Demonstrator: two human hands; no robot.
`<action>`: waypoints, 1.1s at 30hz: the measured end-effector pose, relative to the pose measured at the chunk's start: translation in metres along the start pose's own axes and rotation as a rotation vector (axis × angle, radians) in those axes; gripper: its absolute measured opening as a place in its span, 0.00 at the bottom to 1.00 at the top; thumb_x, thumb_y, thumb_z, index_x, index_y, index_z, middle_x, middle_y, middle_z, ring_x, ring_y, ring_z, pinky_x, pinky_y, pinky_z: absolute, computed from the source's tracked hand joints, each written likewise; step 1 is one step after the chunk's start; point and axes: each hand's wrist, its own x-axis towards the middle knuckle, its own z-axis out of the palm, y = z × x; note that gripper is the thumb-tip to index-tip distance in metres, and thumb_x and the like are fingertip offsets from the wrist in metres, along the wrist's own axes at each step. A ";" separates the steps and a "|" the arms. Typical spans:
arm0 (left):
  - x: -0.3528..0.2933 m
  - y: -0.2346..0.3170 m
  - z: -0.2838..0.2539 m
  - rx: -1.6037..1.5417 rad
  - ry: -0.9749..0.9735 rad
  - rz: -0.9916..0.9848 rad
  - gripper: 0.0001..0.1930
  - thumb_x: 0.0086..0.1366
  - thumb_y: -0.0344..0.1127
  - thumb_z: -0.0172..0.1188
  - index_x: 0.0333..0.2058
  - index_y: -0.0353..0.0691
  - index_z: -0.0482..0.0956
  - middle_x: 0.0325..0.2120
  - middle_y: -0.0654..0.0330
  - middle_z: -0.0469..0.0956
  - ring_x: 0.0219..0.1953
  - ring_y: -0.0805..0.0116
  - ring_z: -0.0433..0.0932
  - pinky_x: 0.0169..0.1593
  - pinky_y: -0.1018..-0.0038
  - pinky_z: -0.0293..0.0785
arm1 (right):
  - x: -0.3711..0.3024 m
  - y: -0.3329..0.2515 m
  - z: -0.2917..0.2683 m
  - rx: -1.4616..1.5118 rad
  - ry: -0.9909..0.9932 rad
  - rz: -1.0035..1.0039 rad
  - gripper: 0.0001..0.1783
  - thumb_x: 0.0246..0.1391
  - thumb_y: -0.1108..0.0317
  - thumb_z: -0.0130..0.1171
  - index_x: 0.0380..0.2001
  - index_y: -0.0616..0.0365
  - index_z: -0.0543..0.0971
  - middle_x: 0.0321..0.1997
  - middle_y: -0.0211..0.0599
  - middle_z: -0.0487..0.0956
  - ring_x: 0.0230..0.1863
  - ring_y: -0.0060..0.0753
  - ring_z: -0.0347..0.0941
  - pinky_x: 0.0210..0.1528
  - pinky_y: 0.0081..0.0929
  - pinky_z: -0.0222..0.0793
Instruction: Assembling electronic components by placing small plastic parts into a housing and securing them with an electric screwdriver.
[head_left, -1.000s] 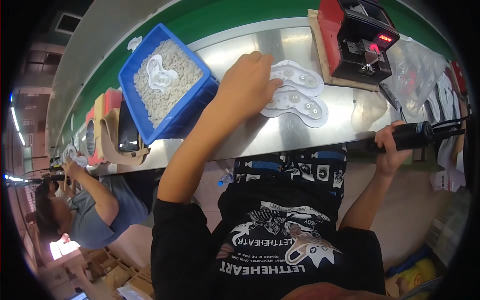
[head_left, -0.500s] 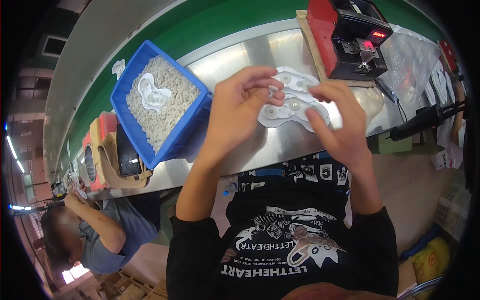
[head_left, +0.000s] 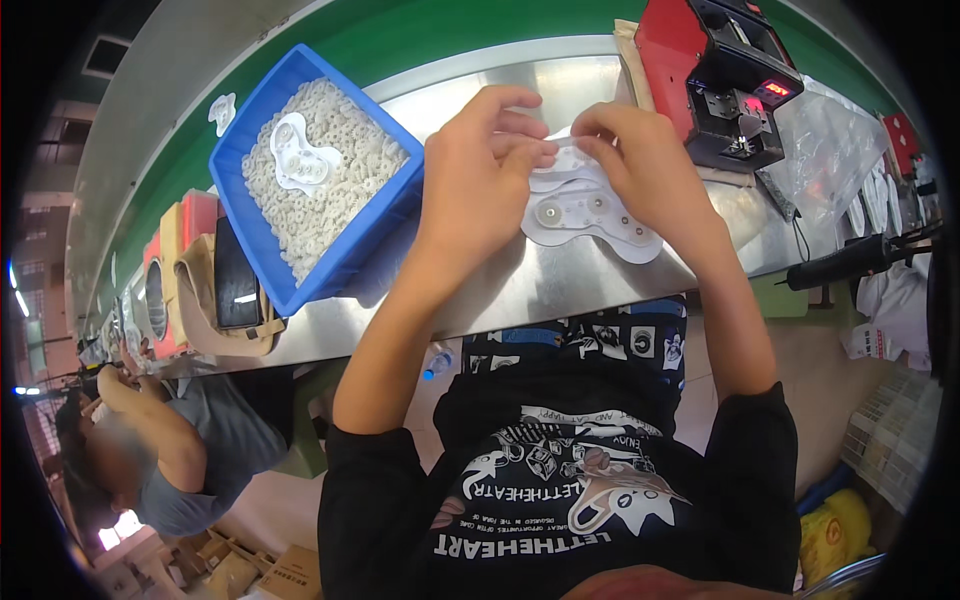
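Two white pads with rounded lobes and round metal snaps lie on the steel bench between my hands. The nearer pad [head_left: 598, 222] shows several snaps; the farther pad [head_left: 566, 168] is partly hidden under my fingers. My left hand [head_left: 480, 175] is closed at the farther pad's left edge, thumb and fingers pinched together; what they hold is hidden. Over that pad's upper part, my right hand [head_left: 635, 160] has its thumb and fingers bent together, and anything in them cannot be made out. Left of my hands, a blue bin [head_left: 300, 295] holds many small whitish rings [head_left: 335, 160] with another white pad [head_left: 300, 155] on top.
A red and black machine [head_left: 725, 85] with a lit display stands at the back right, beside clear plastic bags [head_left: 830, 120]. Left of the bin lie a black tablet-like slab [head_left: 236, 280] and a tape roll [head_left: 155, 298]. Another person [head_left: 190, 440] works at far left.
My right hand has come left onto the farther pad, close to my left hand. Small white pieces seen earlier in my left fingers are now hidden. The whole view has shifted slightly.
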 end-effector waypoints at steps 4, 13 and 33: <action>0.009 -0.012 0.002 0.149 0.049 0.068 0.16 0.62 0.16 0.57 0.50 0.28 0.78 0.34 0.46 0.85 0.37 0.60 0.89 0.42 0.70 0.84 | 0.008 0.020 0.008 -0.125 -0.005 -0.159 0.07 0.58 0.74 0.63 0.38 0.66 0.81 0.38 0.46 0.83 0.42 0.44 0.81 0.46 0.36 0.75; 0.015 -0.025 0.007 0.409 0.076 0.155 0.14 0.59 0.20 0.63 0.46 0.32 0.84 0.32 0.50 0.86 0.34 0.60 0.87 0.41 0.67 0.83 | 0.012 0.027 0.015 0.165 -0.036 0.123 0.10 0.55 0.72 0.66 0.38 0.64 0.79 0.36 0.43 0.83 0.39 0.37 0.79 0.46 0.33 0.75; 0.027 -0.038 0.007 0.439 -0.051 0.178 0.07 0.60 0.28 0.69 0.37 0.34 0.87 0.32 0.54 0.85 0.33 0.67 0.80 0.39 0.71 0.76 | 0.012 0.041 0.021 0.228 -0.006 0.079 0.11 0.59 0.70 0.64 0.42 0.64 0.79 0.35 0.41 0.83 0.37 0.35 0.78 0.44 0.33 0.74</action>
